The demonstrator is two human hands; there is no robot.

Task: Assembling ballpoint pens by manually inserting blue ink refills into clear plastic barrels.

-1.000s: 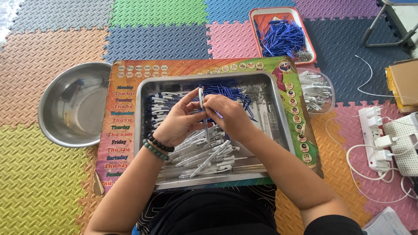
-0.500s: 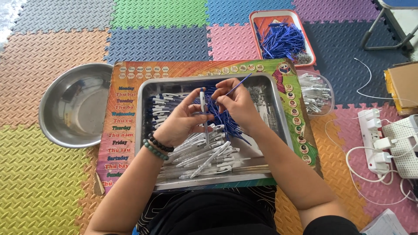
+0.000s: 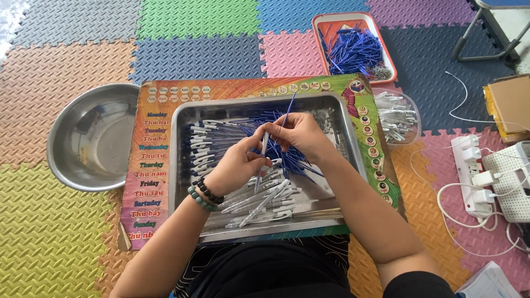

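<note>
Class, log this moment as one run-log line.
left hand: holds pen barrel | right hand: holds blue refill | over steel tray

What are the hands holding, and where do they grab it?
The left hand grips a clear pen barrel around its middle. The right hand pinches a blue refill near its lower end.

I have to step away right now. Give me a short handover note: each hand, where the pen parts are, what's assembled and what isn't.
Left hand: holds a clear pen barrel upright over the steel tray.
Right hand: pinches a blue refill above the barrel's top; not seated yet.
Parts: loose blue refills and clear pens lie in the tray; more refills in the red tray; white parts in the clear tub.
The steel bowl holds no pens.
</note>
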